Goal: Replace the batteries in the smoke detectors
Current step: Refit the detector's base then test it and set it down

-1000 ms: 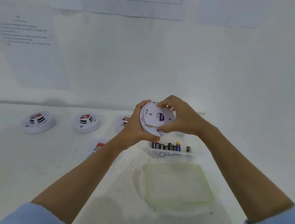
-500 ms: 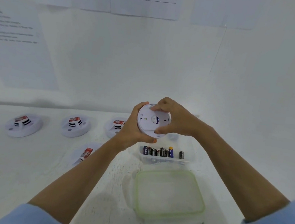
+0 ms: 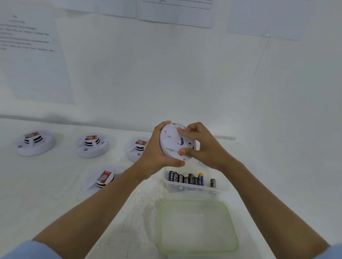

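I hold a round white smoke detector (image 3: 172,143) in the air above the table, its back turned toward me. My left hand (image 3: 157,149) grips its left rim from behind. My right hand (image 3: 203,147) curls over its right side, fingertips on the back plate and thumb on the lower edge. Below it, a clear plastic box (image 3: 219,189) holds several upright batteries (image 3: 191,178). Several more white detectors lie on the table: one at far left (image 3: 34,142), one beside it (image 3: 92,144), one partly behind my left wrist (image 3: 135,148), one nearer under my left forearm (image 3: 101,179).
A clear lid with a green rim (image 3: 197,230) lies on the white table in front of the battery box. White walls with taped paper sheets (image 3: 176,0) close in the back and right side.
My right fingers have shifted across the detector's back plate, and the detector has turned slightly in my grip. The view has also shifted a little.
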